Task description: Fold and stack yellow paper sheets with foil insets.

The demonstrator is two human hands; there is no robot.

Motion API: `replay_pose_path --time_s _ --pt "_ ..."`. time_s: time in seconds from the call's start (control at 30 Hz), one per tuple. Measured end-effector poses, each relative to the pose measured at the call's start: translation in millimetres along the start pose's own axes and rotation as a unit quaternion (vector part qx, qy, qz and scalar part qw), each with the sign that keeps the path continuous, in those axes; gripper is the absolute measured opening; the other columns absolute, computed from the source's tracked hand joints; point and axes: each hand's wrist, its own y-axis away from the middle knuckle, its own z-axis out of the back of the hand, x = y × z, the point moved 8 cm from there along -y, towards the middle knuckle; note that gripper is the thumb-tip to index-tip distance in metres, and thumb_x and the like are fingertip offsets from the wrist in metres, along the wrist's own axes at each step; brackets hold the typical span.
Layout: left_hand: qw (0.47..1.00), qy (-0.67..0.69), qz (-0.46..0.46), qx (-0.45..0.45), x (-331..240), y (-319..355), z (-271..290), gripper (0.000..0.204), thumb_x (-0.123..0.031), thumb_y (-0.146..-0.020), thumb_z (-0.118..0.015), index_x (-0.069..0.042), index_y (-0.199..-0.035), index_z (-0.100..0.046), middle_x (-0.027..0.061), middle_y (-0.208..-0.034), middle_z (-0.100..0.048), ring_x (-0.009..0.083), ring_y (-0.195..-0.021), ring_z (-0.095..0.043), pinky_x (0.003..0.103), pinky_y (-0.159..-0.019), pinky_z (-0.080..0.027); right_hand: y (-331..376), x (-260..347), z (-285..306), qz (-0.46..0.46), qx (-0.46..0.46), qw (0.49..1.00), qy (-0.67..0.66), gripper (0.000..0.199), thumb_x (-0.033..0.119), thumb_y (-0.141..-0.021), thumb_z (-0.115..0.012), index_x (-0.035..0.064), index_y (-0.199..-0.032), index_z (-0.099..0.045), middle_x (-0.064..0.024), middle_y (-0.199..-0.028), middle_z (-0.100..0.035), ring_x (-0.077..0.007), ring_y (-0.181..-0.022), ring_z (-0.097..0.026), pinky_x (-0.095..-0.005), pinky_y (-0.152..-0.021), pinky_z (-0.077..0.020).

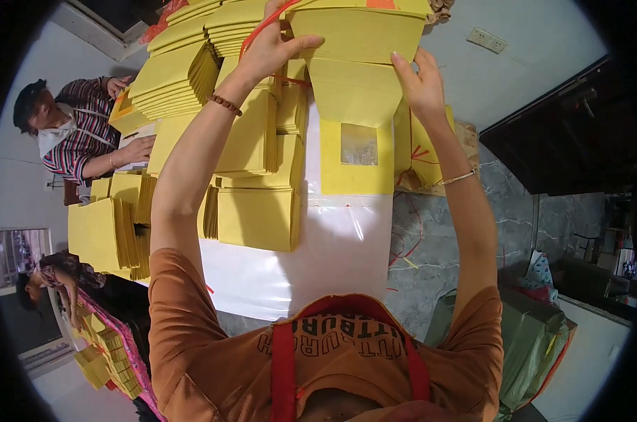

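Both my arms reach far forward to a thick stack of yellow paper sheets (pixel 354 32) at the top of the view. My left hand (pixel 273 46) grips the stack's left side, with a red string (pixel 259 32) running over the fingers. On the stack's right edge my right hand (pixel 420 84) holds the sheets, fingers spread along them. Below it a folded yellow sheet (pixel 354 91) hangs down over another yellow sheet with a silvery square (pixel 358 144) in its middle. Both lie on a white plastic sheet (pixel 318 246).
Many piles of yellow paper (pixel 259 211) cover the white surface at left and centre. A person in a striped shirt (pixel 79 137) works with paper at the left; another person (pixel 47 281) is lower left. Loose red strings (pixel 406 246) lie on the grey marbled floor. Green bags (pixel 537 337) sit lower right.
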Motion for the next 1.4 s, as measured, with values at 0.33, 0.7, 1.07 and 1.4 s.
replay_pose_path --time_s 0.33,0.7,1.07,1.4 --pt "1.000 0.018 0.000 0.003 1 5 -5 0.078 -0.031 -0.078 -0.072 -0.009 -0.135 -0.023 0.0146 -0.124 -0.044 0.0249 -0.108 -0.054 0.034 -0.085 -0.050 10 -8 4 -0.005 -0.004 1.000 0.004 0.050 0.038 -0.085 -0.058 -0.0006 -0.116 -0.055 -0.0195 -0.122 -0.050 -0.0321 -0.114 -0.046 -0.0380 -0.095 -0.0377" --pt "0.967 -0.004 0.218 0.134 23 30 1 0.076 -0.055 -0.085 -0.051 -0.002 -0.137 -0.034 0.0139 -0.130 -0.049 0.0216 -0.119 -0.047 0.032 -0.099 -0.038 21 -29 -1 -0.050 0.025 0.989 -0.138 0.064 0.033 -0.080 -0.066 -0.0003 -0.129 -0.044 -0.0189 -0.121 -0.047 -0.0284 -0.112 -0.049 -0.0358 -0.093 -0.0398" --pt "0.991 0.007 0.129 0.041 50 40 -36 0.071 -0.026 -0.076 -0.073 -0.001 -0.132 -0.037 0.0147 -0.115 -0.057 0.0228 -0.098 -0.058 0.033 -0.081 -0.048 17 -49 -19 -0.014 0.057 0.996 -0.064 0.093 0.031 -0.069 -0.074 -0.0002 -0.140 -0.022 -0.0209 -0.134 -0.038 -0.0308 -0.122 -0.042 -0.0383 -0.100 -0.0355" --pt "0.992 -0.060 0.106 -0.019 46 27 -38 0.063 -0.035 -0.072 -0.076 0.002 -0.115 -0.048 0.0115 -0.093 -0.066 0.0186 -0.080 -0.063 0.031 -0.074 -0.050 13 -50 -23 -0.029 0.075 0.994 -0.068 0.092 0.033 -0.068 -0.075 0.0017 -0.139 -0.026 -0.0199 -0.133 -0.043 -0.0303 -0.124 -0.042 -0.0371 -0.100 -0.0355"
